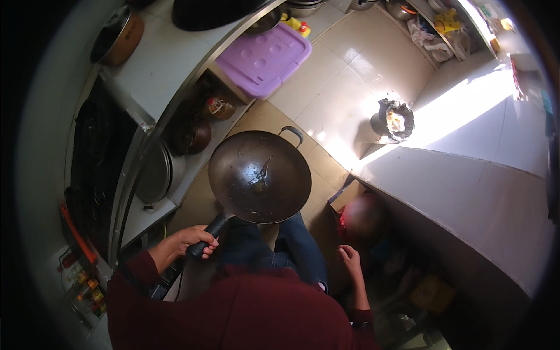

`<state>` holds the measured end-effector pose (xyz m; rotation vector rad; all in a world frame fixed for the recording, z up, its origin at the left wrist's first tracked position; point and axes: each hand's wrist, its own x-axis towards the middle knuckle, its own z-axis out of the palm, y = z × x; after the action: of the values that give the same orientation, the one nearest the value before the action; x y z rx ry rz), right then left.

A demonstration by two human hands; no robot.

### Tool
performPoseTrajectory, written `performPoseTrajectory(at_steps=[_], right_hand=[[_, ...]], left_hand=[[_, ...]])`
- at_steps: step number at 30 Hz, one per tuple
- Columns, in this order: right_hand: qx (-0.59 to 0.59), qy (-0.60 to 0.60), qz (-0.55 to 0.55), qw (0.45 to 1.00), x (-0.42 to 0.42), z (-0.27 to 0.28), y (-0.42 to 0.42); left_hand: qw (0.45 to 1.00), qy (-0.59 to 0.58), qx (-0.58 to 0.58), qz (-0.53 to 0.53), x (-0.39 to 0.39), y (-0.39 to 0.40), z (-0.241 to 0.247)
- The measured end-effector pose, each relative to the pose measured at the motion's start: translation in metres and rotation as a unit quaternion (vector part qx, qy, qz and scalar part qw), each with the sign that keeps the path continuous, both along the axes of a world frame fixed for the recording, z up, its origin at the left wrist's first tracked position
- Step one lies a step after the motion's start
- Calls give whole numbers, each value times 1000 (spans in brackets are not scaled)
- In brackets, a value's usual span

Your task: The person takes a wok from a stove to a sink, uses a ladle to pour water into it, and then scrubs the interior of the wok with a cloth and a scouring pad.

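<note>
My left hand (199,240) is closed around the black handle of a large dark metal wok (262,175). The wok is held over the floor in front of my legs, its inside facing up, with a little wet residue and shiny streaks at its middle. A small loop handle (293,132) sticks out from the far rim. My right hand (348,256) hangs at my right side, away from the wok, with its fingers loosely bent and no object visible in it.
A counter with a black stove (98,162) and a brown pot (120,37) runs along the left, with shelves beneath. A purple lidded box (267,59) stands on the floor ahead. Further right are a lined bin (393,121) and a low white wall (450,175).
</note>
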<state>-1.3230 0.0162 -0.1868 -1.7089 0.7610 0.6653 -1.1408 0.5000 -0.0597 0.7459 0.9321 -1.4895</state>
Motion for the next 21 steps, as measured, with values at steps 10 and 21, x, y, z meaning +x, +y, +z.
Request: performPoseTrajectory(at_steps=[10, 21], right_hand=[[52, -186, -203, 960, 212, 32, -78], [-15, -192, -244, 951, 352, 66, -163]], left_hand=[[975, -161, -96, -120, 178, -163, 122], [946, -206, -230, -100, 436, -290, 163]])
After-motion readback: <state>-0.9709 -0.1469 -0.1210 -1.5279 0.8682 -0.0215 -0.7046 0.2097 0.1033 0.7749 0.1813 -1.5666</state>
